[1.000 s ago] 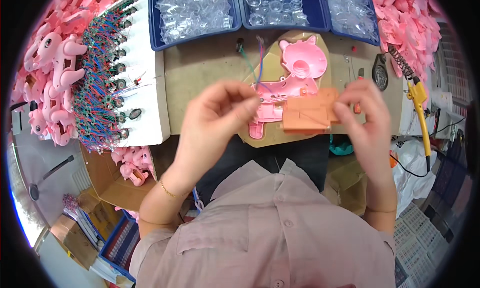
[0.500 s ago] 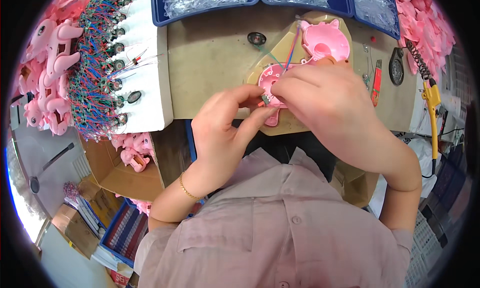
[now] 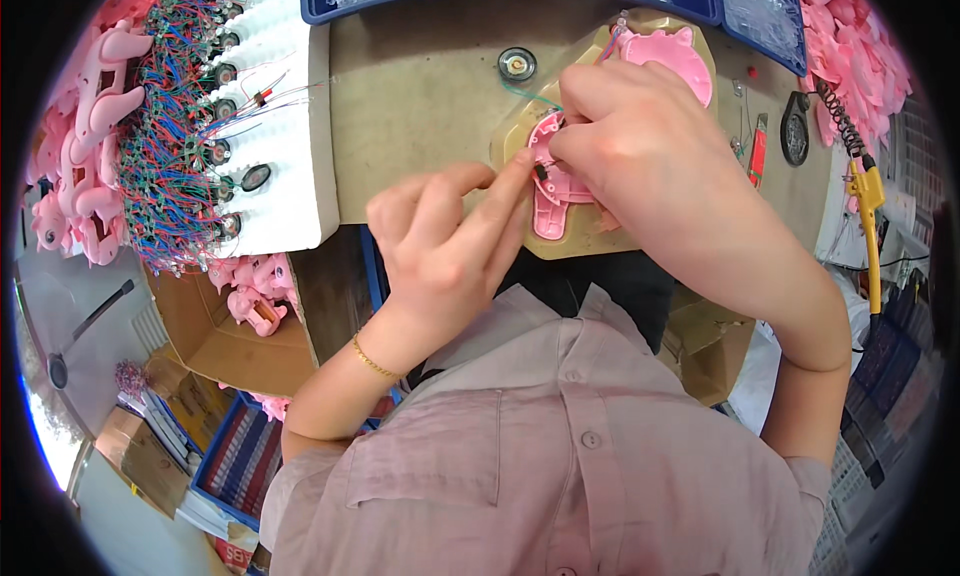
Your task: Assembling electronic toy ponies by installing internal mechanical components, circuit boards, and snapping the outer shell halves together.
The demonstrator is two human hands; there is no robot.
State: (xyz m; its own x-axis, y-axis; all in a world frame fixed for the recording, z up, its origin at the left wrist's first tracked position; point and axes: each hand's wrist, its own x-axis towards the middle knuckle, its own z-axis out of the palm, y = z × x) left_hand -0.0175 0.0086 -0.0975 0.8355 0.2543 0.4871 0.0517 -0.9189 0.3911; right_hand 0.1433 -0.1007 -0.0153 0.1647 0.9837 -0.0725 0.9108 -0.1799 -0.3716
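The pink toy shell (image 3: 553, 181) is seated in a tan fixture (image 3: 610, 238) at the near edge of the brown work surface (image 3: 420, 86). It is pressed by the extended index finger of the left hand (image 3: 450, 241), whose remaining fingers are curled loosely. The right hand (image 3: 645, 151) is laid over the shell's upper part, fingertips pinched at a small dark component beside thin wires. A small round speaker (image 3: 517, 64) is located just beyond. A white foam rack (image 3: 285, 166) of wired parts is positioned to the left.

We see a smooth, glossy pink plastic toy shell (image 3: 553, 181) on a matt tan jig (image 3: 640, 238), a white foam block (image 3: 285, 116), and a matt brown cardboard box (image 3: 215, 341).
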